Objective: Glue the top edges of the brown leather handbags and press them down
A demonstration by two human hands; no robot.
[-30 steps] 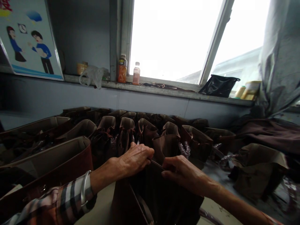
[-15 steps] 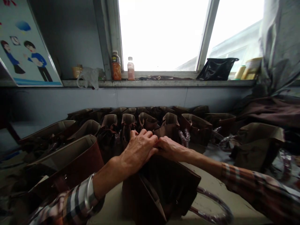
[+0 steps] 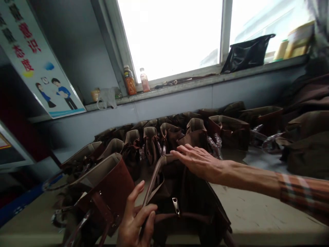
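A dark brown handbag (image 3: 185, 206) stands open right in front of me on the table, a metal zipper pull (image 3: 176, 206) hanging inside its near rim. My left hand (image 3: 136, 221) grips the bag's near left edge, thumb and fingers pinched round it. My right hand (image 3: 197, 159) reaches across the far rim with its fingers stretched out flat, resting on the bag's top edge. A plaid sleeve covers my right forearm.
Several more brown bags (image 3: 154, 140) stand in rows behind and to the left, one large reddish-brown bag (image 3: 108, 185) right beside my left hand. Bottles (image 3: 130, 82) and a black pouch (image 3: 246, 51) sit on the window sill. A poster (image 3: 41, 68) hangs at left.
My left hand has dropped from the far rim to the bag's near edge. The right hand has opened flat on the far rim. The bag's mouth now gapes wider, and the view has tilted.
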